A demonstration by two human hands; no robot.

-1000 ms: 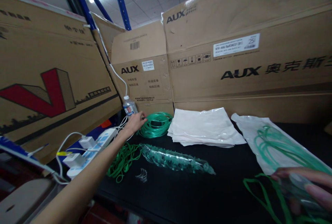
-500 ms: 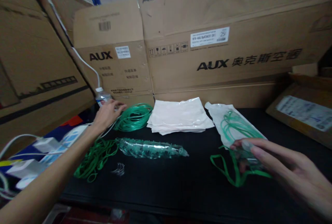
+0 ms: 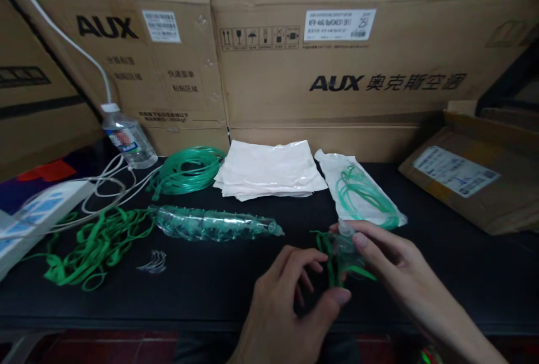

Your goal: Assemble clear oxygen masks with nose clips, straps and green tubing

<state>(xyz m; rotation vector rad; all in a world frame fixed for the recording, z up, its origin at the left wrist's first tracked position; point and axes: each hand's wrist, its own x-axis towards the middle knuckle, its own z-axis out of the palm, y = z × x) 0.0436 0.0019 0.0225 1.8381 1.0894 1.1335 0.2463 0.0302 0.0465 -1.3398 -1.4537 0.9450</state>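
Note:
My right hand [image 3: 391, 257] grips a clear plastic face mask [image 3: 346, 247] by its translucent connector, above the black table. A green elastic strap [image 3: 331, 263] hangs from the mask. My left hand [image 3: 290, 302] is close to the strap, its thumb and fingers apart and holding nothing; whether a fingertip touches the strap I cannot tell. Just behind the mask lies a white pouch [image 3: 334, 184] showing green tubing [image 3: 362, 190]. Left of my hands are a bagged row of green-clear plastic pieces [image 3: 219, 224] and several small clear curved pieces [image 3: 155, 262].
Tangled green elastic straps [image 3: 95, 246] and coiled green tubing [image 3: 189, 170] lie on the left. White pouches [image 3: 269, 170] are stacked at the middle back. A plastic bottle [image 3: 130, 139], white power strip [image 3: 42, 212] and cardboard box [image 3: 463, 167] stand around the table [image 3: 202, 291].
My left hand has come from beside the bottle to the mask. My right hand has brought the mask inward to the left. The camera view has shifted too.

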